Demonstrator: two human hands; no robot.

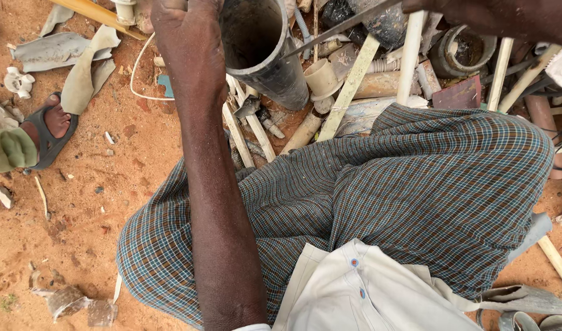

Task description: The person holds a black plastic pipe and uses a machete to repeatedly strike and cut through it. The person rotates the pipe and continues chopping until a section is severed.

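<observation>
Gripping the rim of a wide dark grey plastic pipe (262, 52) at twelve o'clock, the left hand (186, 43) is wrapped around its near wall, fingers curled out of sight. The right hand (471, 12), at one o'clock, runs off the frame's top edge, so I cannot tell its grip; a thin dark metal blade (339, 27) reaches from it to the pipe's mouth. This looks like cutting, and the stroke needs the pipe held steady. A checked cloth (415, 190) covers the lap at five o'clock.
</observation>
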